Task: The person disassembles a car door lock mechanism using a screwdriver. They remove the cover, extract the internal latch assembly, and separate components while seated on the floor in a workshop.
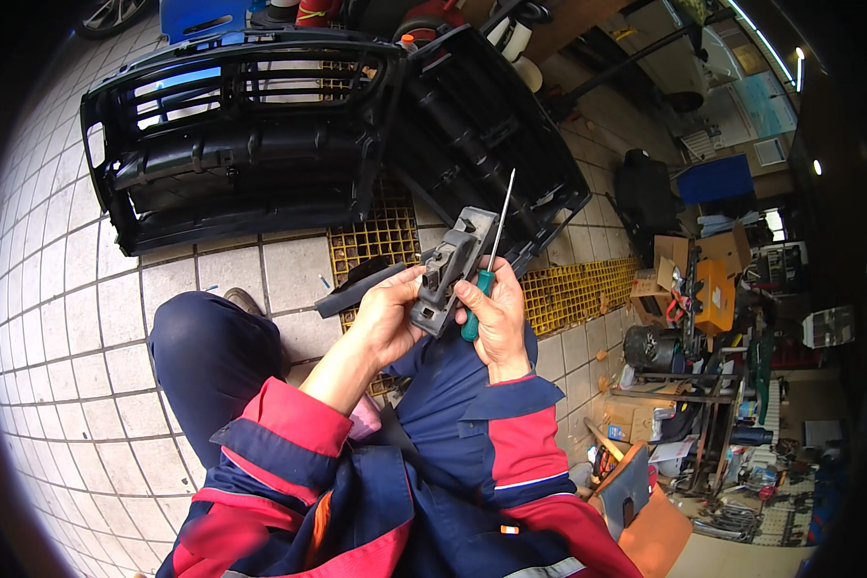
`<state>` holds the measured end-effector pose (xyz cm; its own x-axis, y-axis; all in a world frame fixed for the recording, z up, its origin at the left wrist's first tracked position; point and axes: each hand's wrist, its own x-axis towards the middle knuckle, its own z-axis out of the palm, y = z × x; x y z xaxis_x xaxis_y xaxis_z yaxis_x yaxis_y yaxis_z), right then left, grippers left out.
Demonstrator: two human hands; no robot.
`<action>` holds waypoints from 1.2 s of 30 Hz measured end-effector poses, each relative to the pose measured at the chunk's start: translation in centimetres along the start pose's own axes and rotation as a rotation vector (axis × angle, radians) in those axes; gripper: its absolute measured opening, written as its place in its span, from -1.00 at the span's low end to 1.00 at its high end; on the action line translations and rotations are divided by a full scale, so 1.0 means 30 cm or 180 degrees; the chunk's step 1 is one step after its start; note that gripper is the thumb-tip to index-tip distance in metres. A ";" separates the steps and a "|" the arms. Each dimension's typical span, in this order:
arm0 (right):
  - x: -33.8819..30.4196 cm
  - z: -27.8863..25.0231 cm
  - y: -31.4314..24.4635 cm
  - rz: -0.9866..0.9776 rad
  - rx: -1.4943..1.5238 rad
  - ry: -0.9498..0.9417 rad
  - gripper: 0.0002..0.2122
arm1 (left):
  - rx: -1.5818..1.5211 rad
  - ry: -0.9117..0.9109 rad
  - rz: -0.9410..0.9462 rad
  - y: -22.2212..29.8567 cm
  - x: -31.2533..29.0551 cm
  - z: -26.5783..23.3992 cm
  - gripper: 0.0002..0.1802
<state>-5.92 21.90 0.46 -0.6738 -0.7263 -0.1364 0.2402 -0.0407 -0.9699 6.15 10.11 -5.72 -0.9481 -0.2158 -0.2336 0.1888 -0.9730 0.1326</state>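
Note:
A dusty dark-grey plastic bracket (450, 265), long and narrow with raised clips, is held up in front of my knees. My left hand (387, 313) closes on its left edge. With the thumb of my right hand (496, 313) pressing its lower right side, that hand also grips a screwdriver (478, 306) by its green handle. The thin metal shaft points up and away, past the bracket's far right corner, and its tip touches nothing that I can make out. Some of my right fingers are hidden behind the bracket and handle.
Two large black slatted plastic frames, one at the left (250, 144) and one tilted at the right (482, 116), lie ahead. A dark strip (356, 289) rests by a yellow floor grating (376, 226). Boxes (650, 289) and a cluttered tool rack (722, 414) stand at the right.

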 end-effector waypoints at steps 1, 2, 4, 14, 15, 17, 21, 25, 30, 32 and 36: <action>-0.002 0.000 -0.001 0.0012 -0.0013 -0.0001 -0.59 | 0.0059 -0.0033 -0.0042 -0.001 0.001 0.000 -0.60; -0.004 -0.001 -0.002 -0.0001 -0.0010 -0.0001 -0.59 | 0.0049 -0.0116 -0.0044 -0.001 0.001 0.002 -0.59; -0.008 -0.001 -0.004 -0.0005 0.0012 0.0000 -0.59 | 0.0104 -0.0272 -0.0044 -0.002 0.001 0.004 -0.58; -0.044 0.041 0.034 -0.0292 -0.0350 -0.0003 -0.70 | -0.0497 0.0120 -0.0570 -0.036 0.029 -0.109 -0.63; -0.048 0.043 0.034 -0.0322 -0.0412 -0.0019 -0.73 | -0.0558 0.0216 -0.0594 -0.044 0.035 -0.119 -0.64; -0.048 0.044 0.032 -0.0307 -0.0439 -0.0082 -0.74 | -0.0594 0.0266 -0.0628 -0.055 0.040 -0.134 -0.65; -0.050 0.041 0.025 -0.0268 -0.0553 -0.0141 -0.75 | -0.0536 0.0204 -0.0632 -0.061 0.037 -0.140 -0.66; -0.049 0.037 0.023 -0.0233 -0.0590 -0.0133 -0.76 | -0.0516 0.0397 -0.0588 -0.057 0.039 -0.127 -0.66; -0.043 0.033 0.027 -0.0207 -0.0617 -0.0032 -0.75 | -0.0358 0.0283 -0.0225 -0.046 0.025 -0.082 -0.66; -0.038 0.035 0.033 -0.0252 -0.0516 0.0004 -0.72 | -0.0332 0.0191 -0.0111 -0.039 0.019 -0.059 -0.66; -0.029 0.028 0.035 -0.0211 -0.0436 0.0094 -0.67 | -0.0038 0.0131 0.0145 -0.029 0.020 -0.030 -0.67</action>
<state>-4.48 21.91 -0.27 -0.7058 -0.7045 -0.0750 0.0982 0.0076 -0.9951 5.66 10.76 -6.85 -0.9272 -0.2627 -0.2671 0.2347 -0.9630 0.1325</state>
